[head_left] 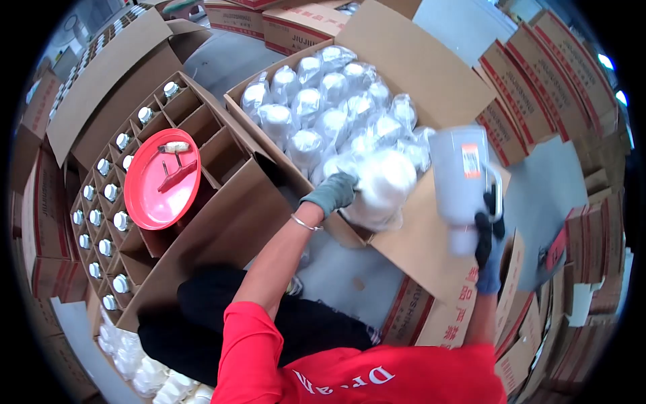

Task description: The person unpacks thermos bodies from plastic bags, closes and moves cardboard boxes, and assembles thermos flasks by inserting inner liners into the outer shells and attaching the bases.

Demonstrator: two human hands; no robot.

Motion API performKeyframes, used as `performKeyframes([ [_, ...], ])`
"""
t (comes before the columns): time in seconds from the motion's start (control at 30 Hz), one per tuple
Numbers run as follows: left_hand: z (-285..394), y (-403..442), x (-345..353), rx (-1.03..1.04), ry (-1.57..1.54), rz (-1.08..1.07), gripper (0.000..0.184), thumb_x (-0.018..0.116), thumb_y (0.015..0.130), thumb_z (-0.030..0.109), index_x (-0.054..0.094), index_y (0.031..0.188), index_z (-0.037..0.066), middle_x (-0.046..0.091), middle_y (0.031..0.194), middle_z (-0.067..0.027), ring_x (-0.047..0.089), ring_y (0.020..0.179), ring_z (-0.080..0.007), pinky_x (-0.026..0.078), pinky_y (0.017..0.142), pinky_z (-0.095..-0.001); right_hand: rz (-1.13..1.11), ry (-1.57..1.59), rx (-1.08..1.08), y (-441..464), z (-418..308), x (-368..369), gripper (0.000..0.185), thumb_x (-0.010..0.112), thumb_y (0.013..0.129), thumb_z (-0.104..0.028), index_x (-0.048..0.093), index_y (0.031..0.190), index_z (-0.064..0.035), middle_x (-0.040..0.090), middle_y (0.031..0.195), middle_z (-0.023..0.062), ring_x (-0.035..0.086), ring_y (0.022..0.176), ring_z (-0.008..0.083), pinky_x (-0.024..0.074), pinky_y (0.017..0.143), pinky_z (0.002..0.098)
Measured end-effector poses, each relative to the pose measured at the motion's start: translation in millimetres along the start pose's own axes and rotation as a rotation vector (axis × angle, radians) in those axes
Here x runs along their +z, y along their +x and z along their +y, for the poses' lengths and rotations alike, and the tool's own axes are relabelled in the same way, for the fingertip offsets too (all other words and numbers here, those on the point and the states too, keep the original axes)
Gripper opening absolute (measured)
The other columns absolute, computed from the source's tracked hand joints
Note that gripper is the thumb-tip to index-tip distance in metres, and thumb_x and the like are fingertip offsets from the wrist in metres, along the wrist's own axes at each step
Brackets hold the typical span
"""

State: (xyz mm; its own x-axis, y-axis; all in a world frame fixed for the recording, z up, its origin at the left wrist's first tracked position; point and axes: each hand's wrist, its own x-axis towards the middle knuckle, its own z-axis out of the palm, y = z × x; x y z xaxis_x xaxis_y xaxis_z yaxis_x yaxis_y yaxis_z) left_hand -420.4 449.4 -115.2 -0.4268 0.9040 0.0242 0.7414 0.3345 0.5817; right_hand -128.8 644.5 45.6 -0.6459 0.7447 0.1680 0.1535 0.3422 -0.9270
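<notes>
My left hand (331,192), in a grey-green glove, is closed on the plastic wrap of a white wrapped item (383,185) at the near corner of an open carton (296,178). Several plastic-wrapped cups (306,104) fill that carton. On the right, my right hand (490,232), in a dark-palmed glove, is wrapped round the handle of a large pale tumbler (457,175) with an orange-and-white label. The tumbler is upright and blurred, over the carton's right flap.
To the left, a divided carton (222,202) holds several white-capped bottles (121,221). A red tray (145,202) with small tools rests on its dividers. Printed cartons (548,81) are stacked at the right. White wrapped items (151,374) lie at the lower left.
</notes>
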Motion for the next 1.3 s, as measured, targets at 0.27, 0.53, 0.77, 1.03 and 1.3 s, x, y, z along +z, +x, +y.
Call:
performKeyframes([
  [0.27,-50.0,60.0,85.2,0.183,0.205,-0.126,0.05,0.055,0.082,0.002,0.054,0.13,0.011,0.062,0.121,-0.0176,0.065,0.098,-0.0341,0.051,0.083,-0.0417,0.013,0.516,0.063,-74.6,5.2,32.0,0.049,0.052,0.097,-0.019,0.043,0.141,-0.0024,0.045,0.145,0.0074,0.039,0.135,0.0205,0.029,0.113,0.0401],
  [0.53,22.2,-108.7,-93.7,-0.272,-1.565,0.36,0.054,0.054,0.095,0.016,0.037,0.144,0.0,0.043,0.144,-0.0174,0.056,0.117,-0.0279,0.042,0.103,-0.0406,-0.266,1.0,0.187,-74.2,-22.9,130.6,0.046,0.047,0.1,-0.024,0.042,0.142,-0.004,0.049,0.141,0.0089,0.044,0.131,0.0203,0.0332,0.112,0.0398],
  [0.77,45.0,-373.2,-147.5,-0.255,-1.381,1.475,0.037,0.038,0.104,0.036,0.058,0.11,0.006,0.061,0.113,-0.0108,0.057,0.109,-0.0236,0.04,0.104,-0.0382,-0.987,0.446,-0.071,-176.1,-42.4,261.6,0.047,0.059,0.09,-0.015,0.047,0.133,-0.0007,0.055,0.128,0.0162,0.049,0.121,0.0281,0.0378,0.104,0.0378],
  [1.03,110.7,-432.5,-93.1,-0.473,-0.245,1.113,0.035,0.043,0.099,0.029,0.061,0.108,0.0,0.065,0.101,-0.0123,0.061,0.097,-0.0259,0.045,0.092,-0.0369,-1.231,0.364,-0.798,-195.6,-151.2,301.6,0.049,0.066,0.082,-0.027,0.059,0.124,-0.0045,0.056,0.126,0.0166,0.052,0.119,0.034,0.0363,0.105,0.0467],
  [1.3,110.6,-490.1,-86.0,-0.374,-0.639,1.29,0.045,0.045,0.101,0.033,0.059,0.119,-0.005,0.064,0.117,-0.0144,0.058,0.112,-0.0244,0.042,0.101,-0.0356,-1.293,0.464,-0.272,-173.2,-76.9,327.6,0.025,0.057,0.085,-0.015,0.069,0.102,-0.0025,0.065,0.107,0.0126,0.059,0.108,0.0249,0.0442,0.097,0.0386],
])
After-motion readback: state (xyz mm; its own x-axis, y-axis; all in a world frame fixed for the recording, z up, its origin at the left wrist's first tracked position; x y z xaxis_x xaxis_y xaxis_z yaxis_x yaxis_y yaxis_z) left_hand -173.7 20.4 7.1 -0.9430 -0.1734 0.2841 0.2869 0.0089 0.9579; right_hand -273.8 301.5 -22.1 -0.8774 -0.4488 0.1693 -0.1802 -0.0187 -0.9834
